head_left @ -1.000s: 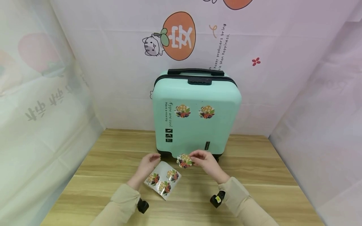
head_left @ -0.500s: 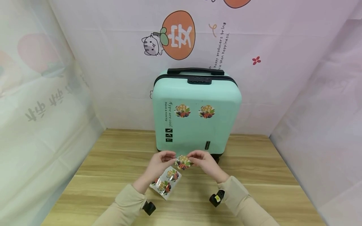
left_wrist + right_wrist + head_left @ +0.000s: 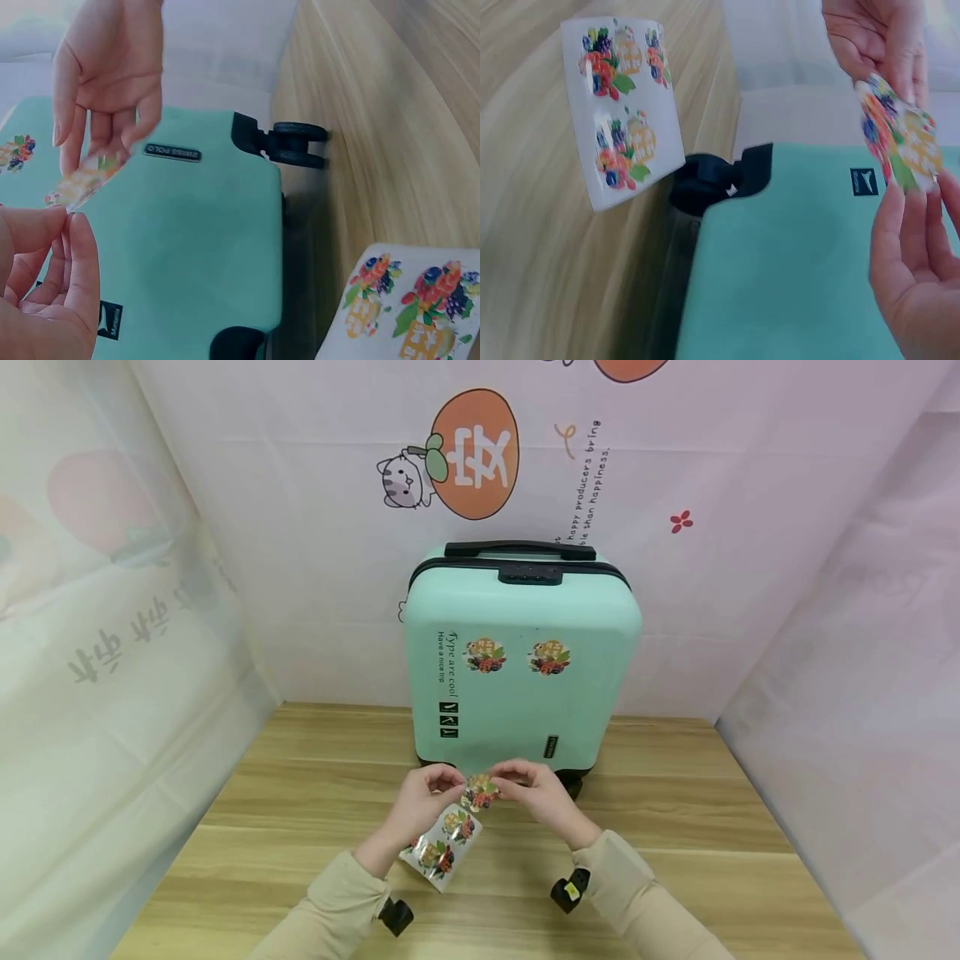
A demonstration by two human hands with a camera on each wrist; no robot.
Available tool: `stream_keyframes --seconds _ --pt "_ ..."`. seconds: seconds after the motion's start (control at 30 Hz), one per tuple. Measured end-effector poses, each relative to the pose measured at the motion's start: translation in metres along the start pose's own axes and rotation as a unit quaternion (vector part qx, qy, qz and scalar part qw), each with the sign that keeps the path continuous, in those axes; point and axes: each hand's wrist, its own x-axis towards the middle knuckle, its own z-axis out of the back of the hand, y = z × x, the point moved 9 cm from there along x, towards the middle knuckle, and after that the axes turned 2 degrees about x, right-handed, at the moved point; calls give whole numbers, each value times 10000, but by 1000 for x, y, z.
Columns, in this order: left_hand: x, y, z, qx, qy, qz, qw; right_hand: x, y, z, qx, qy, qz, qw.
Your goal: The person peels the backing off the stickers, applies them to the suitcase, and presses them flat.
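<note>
A round fruit-patterned sticker (image 3: 479, 792) is held up between both hands, low in front of a mint-green suitcase (image 3: 517, 710). My left hand (image 3: 415, 803) pinches its left edge between thumb and fingers. At the opposite edge, my right hand (image 3: 542, 797) pinches it too. In the right wrist view the sticker (image 3: 900, 139) looks slightly bent and tilted. Two matching stickers, one on the left (image 3: 484, 656) and one on the right (image 3: 550, 657), are on the suitcase's upper front. A white backing sheet (image 3: 649, 105) bearing several stickers lies on the table, partly covered by my left hand in the head view.
The suitcase stands upright on the wood-grain table (image 3: 675, 827), its black handle (image 3: 519, 550) on top and a wheel (image 3: 298, 144) at its base. Behind it hangs a printed white cloth (image 3: 315, 527), with more cloth along both sides.
My left hand has moved right from beside the backing sheet and taken the sticker's left edge. My right hand, with the sticker, has shifted slightly left.
</note>
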Motion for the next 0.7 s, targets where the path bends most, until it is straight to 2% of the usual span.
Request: stream_keyframes --seconds 0.13,0.2,0.3,0.47,0.7 --pt "10 22 1 -212 -154 20 9997 1 4 8 146 -649 216 9976" --pt "12 25 3 -323 -213 -8 9993 1 5 12 -34 -999 226 9947" --pt "14 23 7 -421 -273 -82 9987 2 7 14 -285 -1205 252 9920" --pt "21 14 13 -482 -378 -201 9979 8 9 9 -329 -1131 223 9928" --pt "36 2 24 -507 -745 -400 9951 19 29 15 -273 -1688 587 9835"
